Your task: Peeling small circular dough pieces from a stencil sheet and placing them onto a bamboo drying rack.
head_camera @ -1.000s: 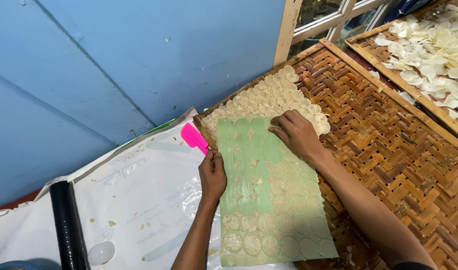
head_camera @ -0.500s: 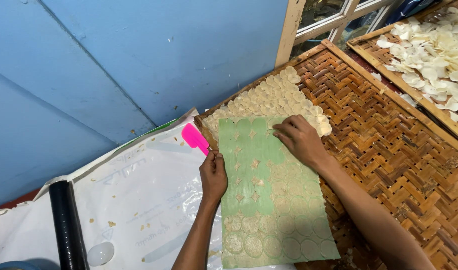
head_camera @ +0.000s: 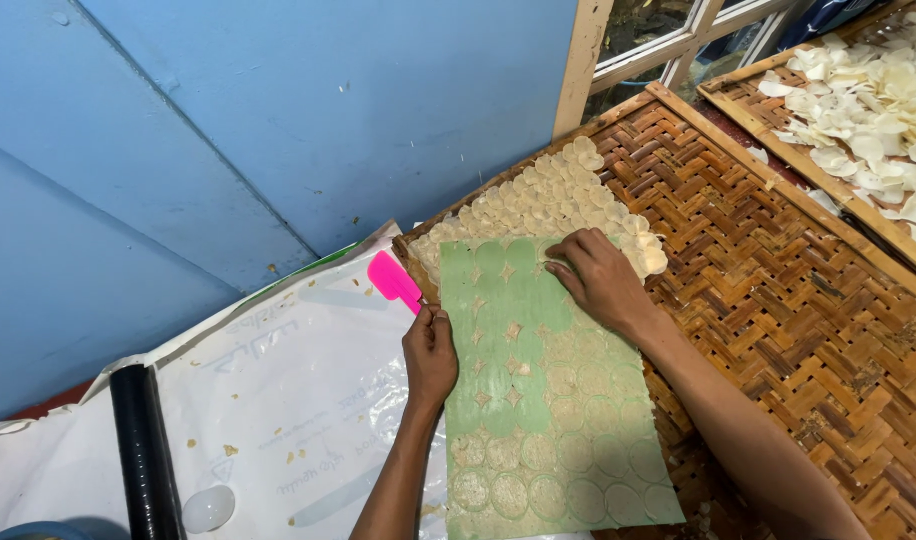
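Left hand closed on a pink spatula at the left edge of a green sheet; blade pointing up and away from the knuckles. Right hand pressed flat, fingers spread, on the sheet's upper right part, gripping nothing.

Under and right of both hands, a wide woven bamboo tray. Left of the gripping hand, white plastic sheeting scattered with crumbs. Between the hands and stretching back toward the wrists, the green sheet, stamped with round disc outlines. Just beyond the fingertips, pale round crackers laid in rows on the tray. Far left of the grip, a black roll.
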